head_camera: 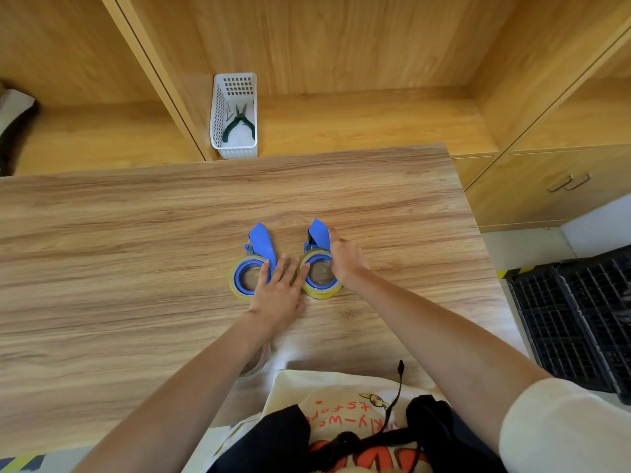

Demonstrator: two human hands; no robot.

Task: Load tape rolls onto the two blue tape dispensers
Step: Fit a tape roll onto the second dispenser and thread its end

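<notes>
Two blue tape dispensers lie side by side on the wooden table (136, 250), each with a yellowish clear tape roll around its round hub. On the left dispenser (260, 241) the tape roll (235, 278) is seated and its blue flap points away from me. My left hand (280, 295) lies flat between the two with fingers spread, one fingertip on the left hub and others touching the right tape roll (319, 292). Around the far side of the right dispenser (319, 233) my right hand (345, 261) is curled, thumb up by the blue flap.
Another clear tape roll (257, 367) sits partly hidden under my left forearm near the front edge. A white basket (218, 107) holding green-handled pliers stands on the shelf behind the table. A black plastic crate (580, 319) is on the floor at right.
</notes>
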